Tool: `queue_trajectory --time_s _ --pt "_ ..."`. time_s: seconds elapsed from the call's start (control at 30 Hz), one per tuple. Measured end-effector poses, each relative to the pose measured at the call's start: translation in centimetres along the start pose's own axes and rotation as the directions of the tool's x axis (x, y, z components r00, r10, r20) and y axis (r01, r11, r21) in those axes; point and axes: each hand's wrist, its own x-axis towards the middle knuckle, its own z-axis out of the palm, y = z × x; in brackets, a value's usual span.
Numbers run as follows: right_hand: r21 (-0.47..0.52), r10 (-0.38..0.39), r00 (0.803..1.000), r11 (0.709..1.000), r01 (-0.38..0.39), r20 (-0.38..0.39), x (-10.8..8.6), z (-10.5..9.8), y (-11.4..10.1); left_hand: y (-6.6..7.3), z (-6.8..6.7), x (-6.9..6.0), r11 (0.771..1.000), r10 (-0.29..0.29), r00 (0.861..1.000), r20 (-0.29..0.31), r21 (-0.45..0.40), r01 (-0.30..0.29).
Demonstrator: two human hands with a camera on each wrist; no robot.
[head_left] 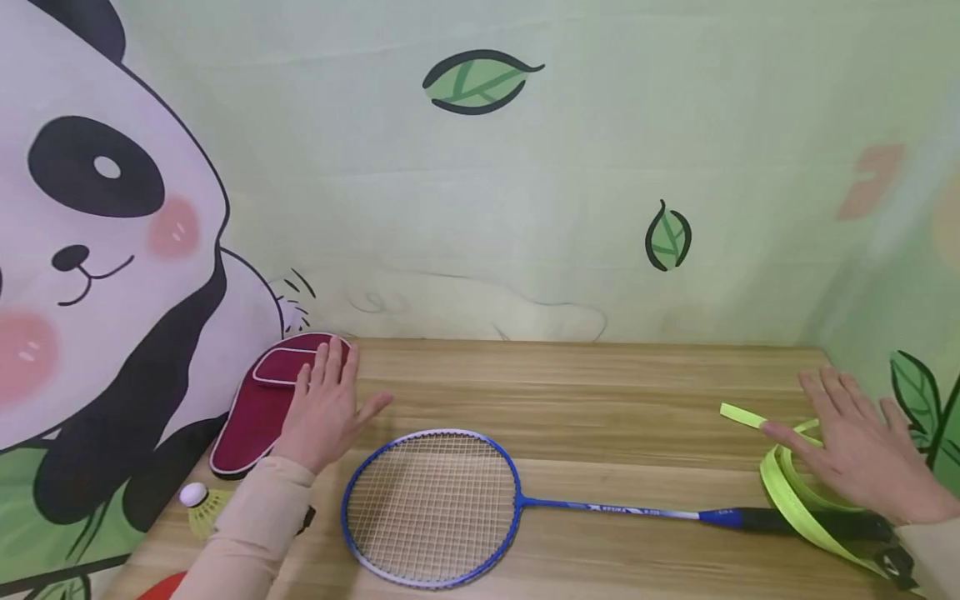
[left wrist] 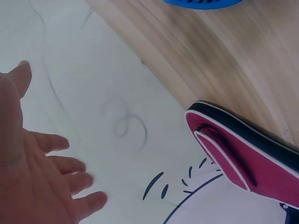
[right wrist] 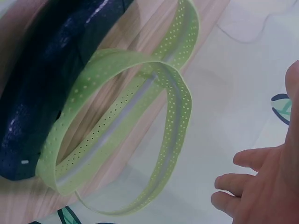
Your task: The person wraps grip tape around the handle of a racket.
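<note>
A badminton racket (head_left: 528, 502) with a blue frame lies flat on the wooden table, its strung head to the left. Around its black handle (right wrist: 32, 98) loops a loose strip of yellow-green perforated grip tape (head_left: 783, 500), with one end sticking out to the left. Fingers spread, my right hand (head_left: 862, 454) hovers over the tape and handle and grips nothing. My left hand (head_left: 318, 417), also spread and holding nothing, is above the right edge of a dark red zipped case (head_left: 251, 417). Both hands also show in their wrist views, palms bare.
A yellow shuttlecock (head_left: 201, 508) with a white tip lies near the table's left edge. Part of a red object (head_left: 161, 586) shows at the bottom left. Behind the table (head_left: 600, 392) rises a pale green backdrop (head_left: 585, 158) with a panda and leaves.
</note>
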Motion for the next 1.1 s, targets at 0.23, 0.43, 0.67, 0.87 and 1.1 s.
queue_trajectory --time_s 0.23,0.43,0.67,0.87,1.1 --pt "0.061 -0.027 1.000 0.998 0.026 0.013 0.5 0.1 -1.3 1.3 0.1 -0.7 0.999 0.033 0.998 0.054 -0.028 -0.032" --pt "0.090 -0.105 0.994 0.990 0.106 -0.008 2.0 0.9 -2.5 8.4 0.4 -0.5 0.975 0.174 0.984 0.044 -0.146 -0.166" --pt "0.052 -0.160 0.980 0.987 0.155 0.116 3.9 2.8 -4.0 19.7 2.6 -1.2 0.907 0.417 0.908 0.047 -0.088 -0.412" --pt "0.094 -0.107 0.967 0.992 0.087 0.233 3.7 4.0 -4.0 26.0 6.0 -1.5 0.862 0.507 0.844 0.173 -0.090 -0.499" --pt "0.051 -0.129 0.968 0.991 0.121 0.216 3.6 4.6 -2.4 28.2 8.6 -1.2 0.839 0.535 0.813 0.228 -0.030 -0.543"
